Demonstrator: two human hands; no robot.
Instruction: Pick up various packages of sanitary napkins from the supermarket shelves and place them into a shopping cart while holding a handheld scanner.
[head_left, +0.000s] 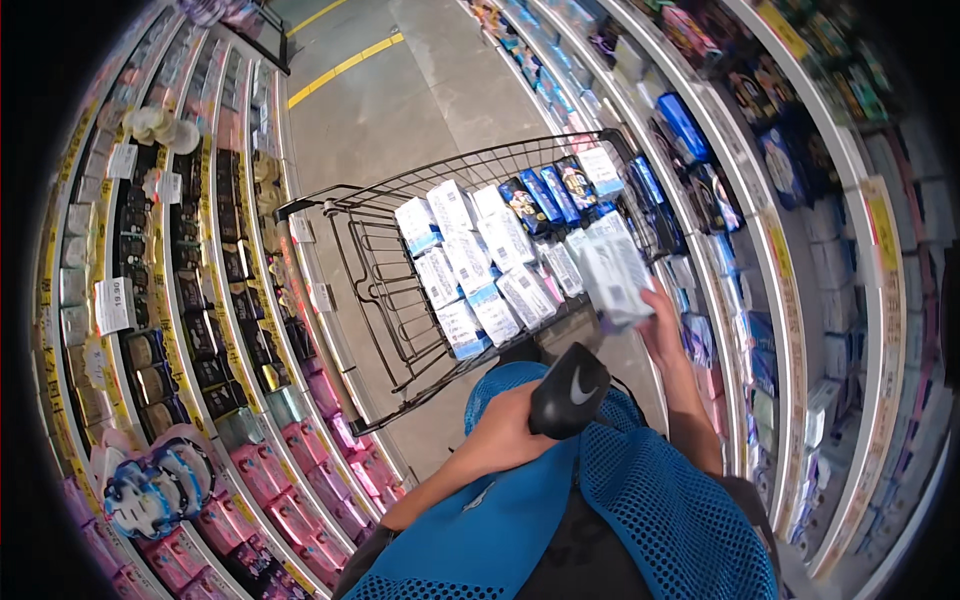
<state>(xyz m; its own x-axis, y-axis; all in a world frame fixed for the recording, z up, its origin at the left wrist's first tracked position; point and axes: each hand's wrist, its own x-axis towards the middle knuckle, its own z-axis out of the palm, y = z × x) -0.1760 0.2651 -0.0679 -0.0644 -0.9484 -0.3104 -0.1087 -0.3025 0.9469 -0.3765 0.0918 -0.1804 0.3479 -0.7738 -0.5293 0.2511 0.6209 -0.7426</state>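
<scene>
My left hand (pixel 505 425), in front of my body, is closed around a black handheld device (pixel 570 392) with a rounded head, which looks like a barcode scanner. My right hand (pixel 662 325) grips the near end of a pale white and light-blue soft pack (pixel 612 268), slightly blurred, over the right side of a black wire shopping cart (pixel 375 285). Inside the cart, several white packs with blue ends (pixel 465 260) lie side by side. Dark blue packs (pixel 550 195) stand behind them at the far right.
Stocked shelves line both sides of the aisle, with a left shelf edge (pixel 205 190) and a right shelf edge (pixel 775 240) close to the cart. A bundle of blue and white items (pixel 160 490) hangs off the left shelves. Yellow floor lines (pixel 345 70) cross the aisle ahead.
</scene>
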